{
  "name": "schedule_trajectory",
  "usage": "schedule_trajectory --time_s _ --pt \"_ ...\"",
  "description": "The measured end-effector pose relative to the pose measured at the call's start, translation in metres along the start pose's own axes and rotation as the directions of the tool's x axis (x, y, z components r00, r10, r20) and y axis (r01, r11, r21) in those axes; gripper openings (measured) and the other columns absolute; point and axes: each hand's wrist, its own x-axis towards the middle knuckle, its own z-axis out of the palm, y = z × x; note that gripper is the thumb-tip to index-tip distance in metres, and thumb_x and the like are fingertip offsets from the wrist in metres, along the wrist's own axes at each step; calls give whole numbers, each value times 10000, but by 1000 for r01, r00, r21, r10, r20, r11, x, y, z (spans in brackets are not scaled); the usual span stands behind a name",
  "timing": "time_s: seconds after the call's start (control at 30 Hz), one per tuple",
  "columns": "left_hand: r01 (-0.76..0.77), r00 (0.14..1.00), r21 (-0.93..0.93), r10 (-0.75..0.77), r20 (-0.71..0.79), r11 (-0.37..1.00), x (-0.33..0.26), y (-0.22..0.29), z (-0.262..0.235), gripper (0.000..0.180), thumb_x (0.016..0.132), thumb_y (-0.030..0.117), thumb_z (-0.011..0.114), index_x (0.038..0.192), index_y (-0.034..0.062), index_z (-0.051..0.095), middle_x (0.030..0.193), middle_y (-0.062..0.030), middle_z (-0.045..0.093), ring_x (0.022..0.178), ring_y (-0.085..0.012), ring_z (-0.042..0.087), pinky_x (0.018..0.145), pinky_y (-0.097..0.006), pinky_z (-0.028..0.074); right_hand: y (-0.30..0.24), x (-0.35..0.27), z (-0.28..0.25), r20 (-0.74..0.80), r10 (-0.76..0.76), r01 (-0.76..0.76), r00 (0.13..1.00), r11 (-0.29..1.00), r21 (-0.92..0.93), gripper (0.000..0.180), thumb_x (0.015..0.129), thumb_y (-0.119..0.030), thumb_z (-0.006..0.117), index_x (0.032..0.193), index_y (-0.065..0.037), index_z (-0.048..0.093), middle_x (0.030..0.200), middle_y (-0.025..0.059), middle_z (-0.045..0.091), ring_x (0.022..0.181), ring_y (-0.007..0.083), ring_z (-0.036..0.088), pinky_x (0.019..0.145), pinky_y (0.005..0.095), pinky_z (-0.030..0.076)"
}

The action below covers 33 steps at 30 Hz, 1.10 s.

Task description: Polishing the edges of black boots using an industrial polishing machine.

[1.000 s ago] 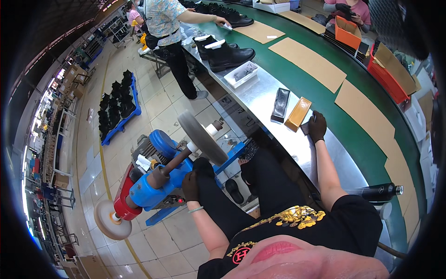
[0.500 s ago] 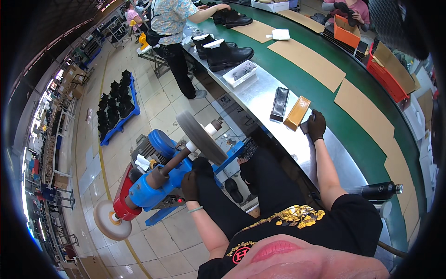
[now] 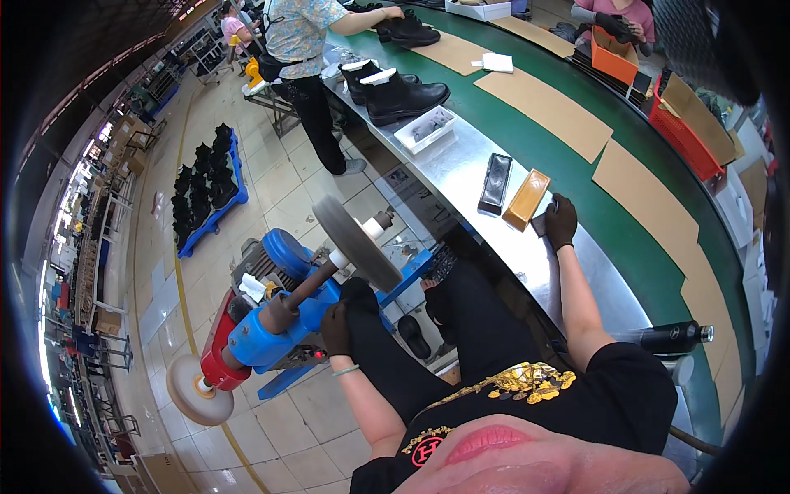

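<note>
In the head view, the left hand is resting against the left thigh; its opening and any hold cannot be told. The right hand is lying partly curled on the worktop, toward the belt-side edge, and is touching a dark pad; whether it is gripping the pad cannot be told. The amber block is lying just beyond the pad, the black block beside it, nearer the left edge.

The step in hand is apparently a pause; handling either block is calling for a short right-hand reach. Off the left edge, the blurred wheel, apparently spinning, is limiting the left hand's forward reach. A tray and boots are occupying the worktop's far end.
</note>
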Motion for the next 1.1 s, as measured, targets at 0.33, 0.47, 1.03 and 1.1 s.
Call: schedule_trajectory --time_s 0.33,0.47,1.03,1.1 --pt "11 1000 -21 -11 -11 1000 -1 -5 1 346 898 282 503 1008 -2 668 997 -196 663 937 -341 624 824 -381 462 -3 0 -4 8 4 -4 1000 1000 -11 277 808 -147 563 1061 -56 630 1006 145 633 944 326 595 852 416 464" --pt "15 1000 -10 -15 -6 1000 -1 1 -1 333 899 273 506 1004 2 669 1001 -190 664 939 -340 625 827 -380 463 -6 0 -6 22 15 -15 1000 1000 -12 281 816 -151 556 1069 -52 628 1026 141 634 962 320 596 862 409 464" --pt "8 1000 10 -8 1 1000 -1 -7 0 294 907 234 495 1004 17 668 1002 -178 659 935 -337 621 827 -379 465 -3 0 -3 18 7 -7 1000 1000 0 279 808 -148 568 1065 -58 628 1002 157 626 938 336 589 839 429 464" --pt "2 1000 -1 -2 -5 1000 -1 -6 0 290 909 229 492 1003 19 668 1002 -180 658 933 -340 619 826 -379 466 -5 0 -4 23 7 -7 1000 1000 -8 278 809 -149 568 1066 -60 626 1005 156 625 939 335 588 839 429 463"
